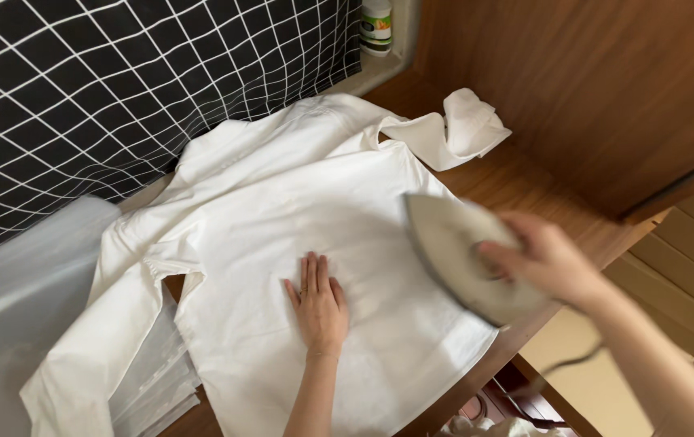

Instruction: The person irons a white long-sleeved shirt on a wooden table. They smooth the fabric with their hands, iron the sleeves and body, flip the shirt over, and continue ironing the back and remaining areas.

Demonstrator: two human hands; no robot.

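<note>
- The right hand [545, 259] is sitting nearest the camera, its forearm running in from the lower right corner of the view; its fingers are wrapping tightly around the handle of the iron [464, 257].
- The iron is blurring slightly and tilting, its pale pointed soleplate showing toward the camera, and it is hanging over the shirt's right-hand part, near the right edge of the wooden tabletop [525, 188]; whether it is touching the cloth I cannot tell.
- A dark cord [561, 366] is trailing down from under the right wrist, past the tabletop's edge.
- The left hand [319, 306] is lying flat, palm down, on the middle of the white shirt [282, 210], with its fingers straight and held close together, pressing on the fabric.
- The shirt is lying spread across the tabletop, one sleeve trailing toward the lower left corner of the view and the other sleeve [460, 129] lying crumpled toward the far right corner of the tabletop.
- Clear plastic sheeting [19, 291] is lying at the left, partly under the trailing sleeve.
- A black cloth with a white grid [120, 81] is covering the far left side.
- A small bottle [376, 24] is standing at the far edge, beside a wooden wall panel [590, 81].
</note>
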